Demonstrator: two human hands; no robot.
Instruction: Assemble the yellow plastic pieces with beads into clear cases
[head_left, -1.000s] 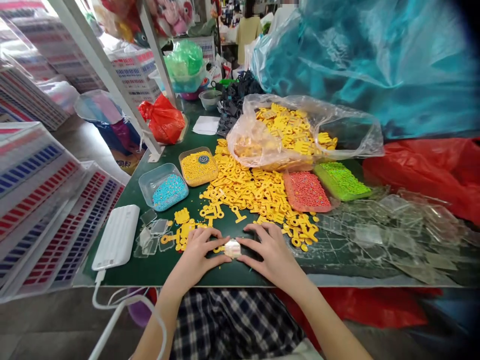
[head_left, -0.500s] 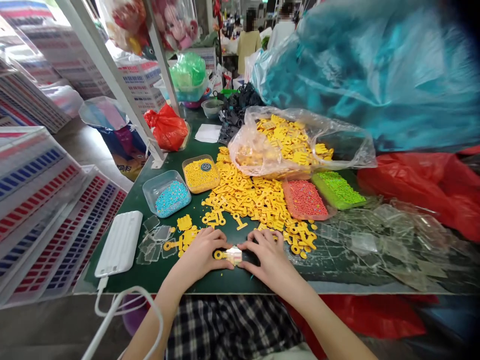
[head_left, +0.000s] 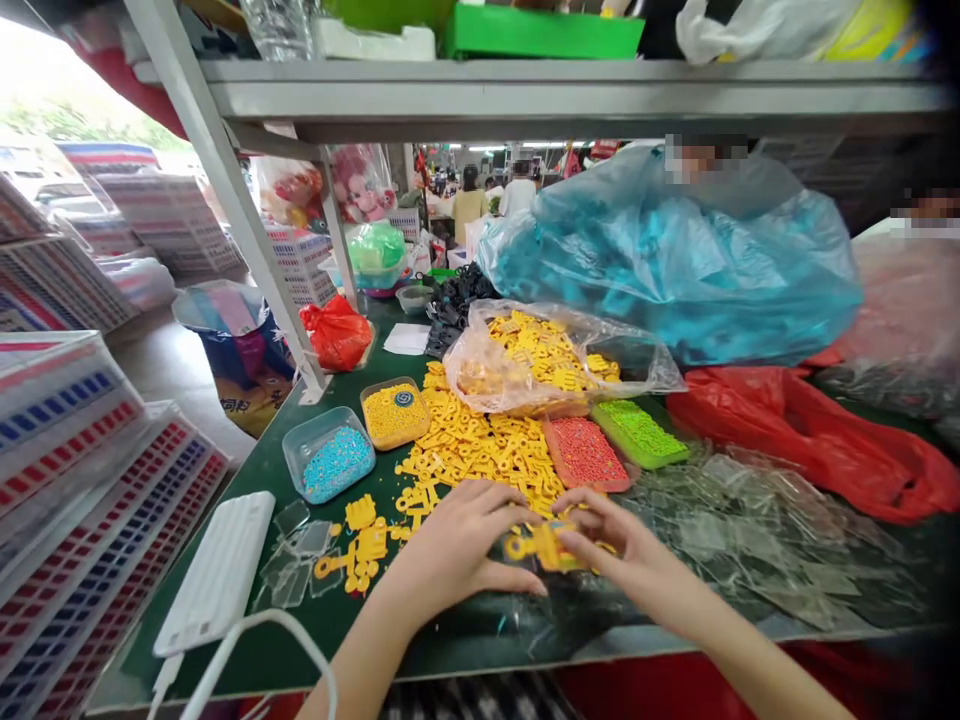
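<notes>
A yellow plastic piece with a ring at one end (head_left: 541,546) is pinched in my right hand (head_left: 626,548), slightly blurred. Its ring points toward my left hand (head_left: 469,545), whose thumb and fingers are apart with nothing seen between them. Beyond both hands spreads a heap of similar yellow plastic pieces (head_left: 480,445). A few more yellow pieces (head_left: 367,545) lie left of my left hand, beside thin clear plastic squares (head_left: 311,540). More clear plastic squares (head_left: 757,540) are piled to the right of my right hand.
Trays of blue beads (head_left: 337,462), yellow beads (head_left: 390,418), red beads (head_left: 589,452) and green beads (head_left: 641,430) surround the heap. A white power bank (head_left: 217,570) with a cable lies left. A shelf beam (head_left: 480,98) crosses above; a large blue bag (head_left: 675,270) stands behind.
Both hands have shifted right, and the left has come off the yellow piece, which moved right with my right hand. The view has tilted up, showing the shelf.
</notes>
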